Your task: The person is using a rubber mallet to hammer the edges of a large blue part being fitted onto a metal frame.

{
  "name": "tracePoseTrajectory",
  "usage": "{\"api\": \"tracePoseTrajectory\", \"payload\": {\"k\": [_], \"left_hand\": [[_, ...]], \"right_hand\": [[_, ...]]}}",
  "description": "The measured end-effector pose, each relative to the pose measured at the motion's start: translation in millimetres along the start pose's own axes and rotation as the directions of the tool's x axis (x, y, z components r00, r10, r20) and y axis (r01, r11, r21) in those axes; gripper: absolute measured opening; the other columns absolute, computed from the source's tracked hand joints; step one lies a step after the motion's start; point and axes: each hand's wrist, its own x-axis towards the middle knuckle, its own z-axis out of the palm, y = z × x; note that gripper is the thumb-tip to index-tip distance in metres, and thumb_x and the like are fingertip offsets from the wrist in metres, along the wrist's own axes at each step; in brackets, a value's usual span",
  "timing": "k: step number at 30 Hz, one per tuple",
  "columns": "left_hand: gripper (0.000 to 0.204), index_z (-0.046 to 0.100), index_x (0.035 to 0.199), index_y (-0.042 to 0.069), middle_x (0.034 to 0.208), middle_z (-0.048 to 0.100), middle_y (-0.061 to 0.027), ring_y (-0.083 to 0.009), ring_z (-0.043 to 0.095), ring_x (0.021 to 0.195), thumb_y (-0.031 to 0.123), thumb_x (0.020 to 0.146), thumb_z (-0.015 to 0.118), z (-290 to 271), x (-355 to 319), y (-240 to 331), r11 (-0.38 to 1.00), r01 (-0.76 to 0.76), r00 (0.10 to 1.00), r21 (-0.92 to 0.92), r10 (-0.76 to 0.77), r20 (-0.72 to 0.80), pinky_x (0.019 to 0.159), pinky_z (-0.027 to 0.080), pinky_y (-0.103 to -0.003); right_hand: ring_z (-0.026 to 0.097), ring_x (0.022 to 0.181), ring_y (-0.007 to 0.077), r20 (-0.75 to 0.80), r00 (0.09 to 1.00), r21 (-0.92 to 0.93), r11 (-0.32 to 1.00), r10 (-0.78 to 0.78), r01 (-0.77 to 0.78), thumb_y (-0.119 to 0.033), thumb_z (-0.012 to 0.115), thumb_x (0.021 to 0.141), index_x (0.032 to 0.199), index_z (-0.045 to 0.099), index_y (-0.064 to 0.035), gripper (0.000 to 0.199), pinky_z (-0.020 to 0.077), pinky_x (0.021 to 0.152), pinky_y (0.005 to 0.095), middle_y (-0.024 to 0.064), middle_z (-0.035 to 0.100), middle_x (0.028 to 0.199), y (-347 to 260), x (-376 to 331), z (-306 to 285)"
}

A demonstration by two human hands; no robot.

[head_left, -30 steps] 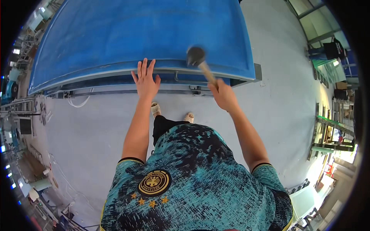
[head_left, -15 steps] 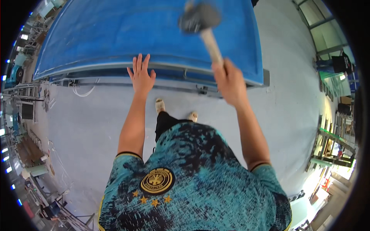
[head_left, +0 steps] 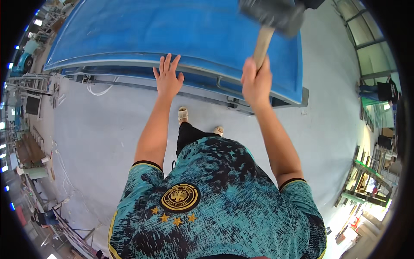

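My right hand (head_left: 257, 83) is wrapped round the light wooden handle of a mallet with a thick black head (head_left: 272, 16). The mallet is held up over the right part of a large table covered with a blue sheet (head_left: 172, 30). With fingers spread, my left hand (head_left: 169, 77) rests on the table's near edge, fingertips on the blue surface. Below that edge runs a grey metal frame (head_left: 198, 70) with a bent bar handle (head_left: 230, 87) between my two hands. The sheet's far side runs out of view.
Grey floor (head_left: 108, 142) surrounds the table, and a white cable (head_left: 101, 91) loops under its left part. Racks and metal parts line the far left. On the right stand another person in dark clothes (head_left: 386, 91) and green-and-grey frames (head_left: 366, 185).
The mallet has shifted right, with my right hand. My left hand stays spread on the edge, and the table appears slightly turned and lower on its right in the view.
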Motion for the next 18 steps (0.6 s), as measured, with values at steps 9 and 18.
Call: {"api": "tracePoseTrajectory", "payload": {"k": [9, 18], "left_hand": [[0.082, 0.042, 0.173, 0.038, 0.184, 0.033, -0.0032, -0.0333, 0.025, 0.172, 0.023, 0.100, 0.076, -13, -21, 9, 0.996, 0.092, 0.995, 0.009, -0.093, 0.046, 0.135, 0.020, -0.071], [0.082, 0.040, 0.174, 0.038, 0.185, 0.031, -0.0019, -0.0314, 0.023, 0.173, 0.024, 0.101, 0.075, -58, -5, 32, 0.988, 0.148, 0.989, 0.044, -0.148, 0.000, 0.137, 0.018, -0.068]], "right_hand": [[0.072, 0.083, 0.0510, 0.212, 0.977, -0.335, 0.940, 0.015, 0.059, -0.043, 0.070, 0.111, 0.120, 0.059, -0.0024, 0.043, 0.0545, 0.075, 0.0571, 0.0276, 0.073, 0.086, -7, -19, -15], [0.074, 0.083, 0.0515, 0.392, 0.913, -0.416, 0.865, -0.109, 0.281, -0.039, 0.070, 0.111, 0.120, 0.058, -0.0040, 0.038, 0.0554, 0.069, 0.0553, 0.0290, 0.073, 0.084, -22, -12, -69]]}}
